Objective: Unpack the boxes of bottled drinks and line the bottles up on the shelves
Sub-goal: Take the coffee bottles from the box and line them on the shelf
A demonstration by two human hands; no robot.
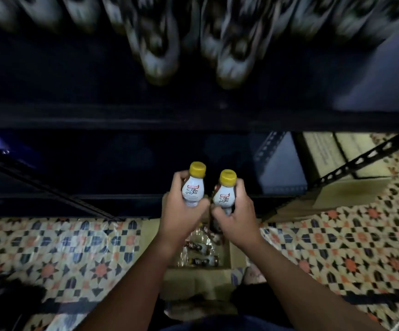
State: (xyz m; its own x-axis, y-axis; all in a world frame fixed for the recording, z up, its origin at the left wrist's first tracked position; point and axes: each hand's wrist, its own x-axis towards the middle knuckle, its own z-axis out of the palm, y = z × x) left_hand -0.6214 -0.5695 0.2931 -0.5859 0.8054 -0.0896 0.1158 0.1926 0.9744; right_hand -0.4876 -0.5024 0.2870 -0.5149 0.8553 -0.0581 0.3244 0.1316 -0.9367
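The left hand grips one yellow-capped bottle upright; the right hand grips a second bottle just beside it; below both hands an open cardboard box sits on the patterned floor; above them, blurred, what seem to be more bottles stand on the dark shelf.

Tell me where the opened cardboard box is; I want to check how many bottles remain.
In the head view, the cardboard box sits on the patterned floor at bottom centre, below both hands, before the dark shelf.
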